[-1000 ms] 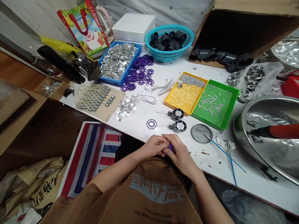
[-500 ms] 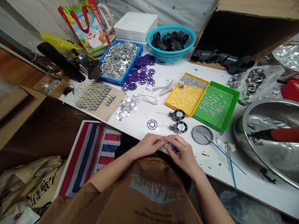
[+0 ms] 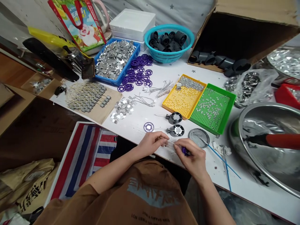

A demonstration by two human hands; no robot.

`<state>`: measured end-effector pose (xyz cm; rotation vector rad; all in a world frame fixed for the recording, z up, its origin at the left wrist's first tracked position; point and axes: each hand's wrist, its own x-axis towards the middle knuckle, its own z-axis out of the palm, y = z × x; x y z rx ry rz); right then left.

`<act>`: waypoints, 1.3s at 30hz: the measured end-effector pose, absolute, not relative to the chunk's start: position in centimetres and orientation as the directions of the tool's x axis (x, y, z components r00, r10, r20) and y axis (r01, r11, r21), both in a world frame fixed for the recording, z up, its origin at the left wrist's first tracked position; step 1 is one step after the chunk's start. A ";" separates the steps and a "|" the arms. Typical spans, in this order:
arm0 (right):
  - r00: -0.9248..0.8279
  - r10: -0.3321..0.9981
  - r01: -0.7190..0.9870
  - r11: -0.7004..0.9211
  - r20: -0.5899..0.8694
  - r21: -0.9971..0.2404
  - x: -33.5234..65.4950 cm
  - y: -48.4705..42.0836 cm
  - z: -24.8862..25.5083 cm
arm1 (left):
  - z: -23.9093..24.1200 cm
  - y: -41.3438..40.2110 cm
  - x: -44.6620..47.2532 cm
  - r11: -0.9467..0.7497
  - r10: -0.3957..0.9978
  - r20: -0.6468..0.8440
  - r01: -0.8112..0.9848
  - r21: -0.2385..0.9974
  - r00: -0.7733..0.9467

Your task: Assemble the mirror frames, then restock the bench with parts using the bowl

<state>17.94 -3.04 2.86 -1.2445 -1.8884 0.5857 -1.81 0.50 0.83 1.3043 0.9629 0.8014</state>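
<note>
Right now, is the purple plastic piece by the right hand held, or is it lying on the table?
Held: the purple plastic piece shows inside the fingers of the right hand, and the left hand is close beside it.

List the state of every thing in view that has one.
Left hand: pinching a thin pale strip.
Right hand: gripping a purple piece.
Teal basket: full of black plastic fittings.
Blue tray: heaped with silver squares.
Green tray: dotted with silver bits.
Cardboard box: open.
Steel basin: holding a red-handled tool.

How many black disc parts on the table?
2. One black disc part sits by the yellow tray; the other black disc part sits below it, near the right hand.
</note>
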 end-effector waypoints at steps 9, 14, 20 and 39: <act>-0.166 0.892 0.663 0.417 0.421 -0.621 19.1 -2.1 3.9 | 0.3 1.6 0.8 -0.218 0.929 0.164 0.131 0.967 0.333; -0.262 0.898 0.632 0.436 0.352 -0.641 19.5 -2.1 3.5 | -0.1 2.4 -0.5 -0.562 0.743 0.347 0.252 0.788 0.572; -0.295 0.910 0.603 0.415 0.293 -0.681 19.4 -1.5 3.8 | -0.1 3.7 -1.3 -0.687 0.639 0.487 0.158 0.709 0.596; -0.296 0.891 0.839 0.415 0.344 -0.352 20.4 0.0 5.3 | -2.8 4.9 1.9 -0.563 0.782 0.357 0.333 0.756 0.511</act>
